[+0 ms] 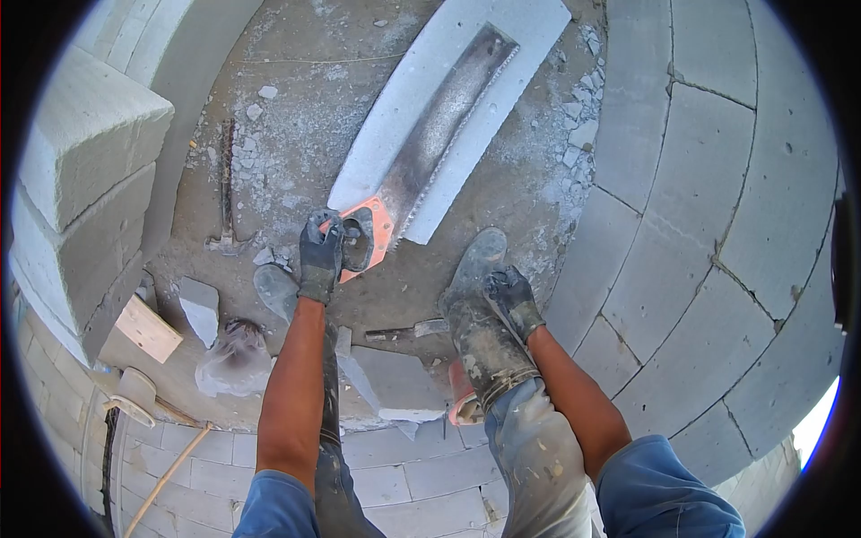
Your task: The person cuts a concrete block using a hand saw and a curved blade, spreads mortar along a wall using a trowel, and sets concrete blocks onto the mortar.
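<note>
My left hand, in a dark dusty glove, is closed on the rear edge of a hand saw's handle. The hand saw has an orange and black handle and a long, worn, toothed blade. Its blade lies flat along a pale aerated concrete block on the ground. My right hand, also gloved, rests against the dusty right boot just below the knee. Its fingers are curled, and nothing shows in them.
A block wall runs along the right, and stacked blocks stand at left. On the ground lie a long-handled hammer, a smaller hammer, a block offcut, a plastic bag and rubble.
</note>
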